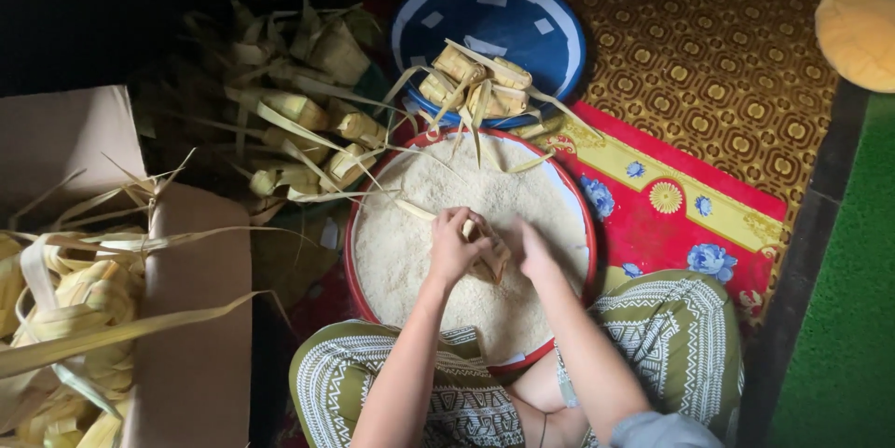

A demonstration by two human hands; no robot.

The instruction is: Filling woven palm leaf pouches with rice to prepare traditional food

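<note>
A person sits on the floor (709, 47) with one round red-rimmed tray (351, 224) of white rice (419, 252) before their knees, and both hands work over its near middle. The left hand (454, 248) has its fingers curled closed around a small woven palm-leaf pouch (489, 260); the right hand (534, 252) lies against the pouch's other side, fingers partly bent, though whether it pinches leaf or rice I cannot tell. Holding the pouch mouth-up and low over the tray seems the sound way, so spilled grains fall back in. One blue basin (550, 28) at the tray's far edge holds about four pouches (475, 80); one cardboard box (191, 317) stands at the left.
</note>
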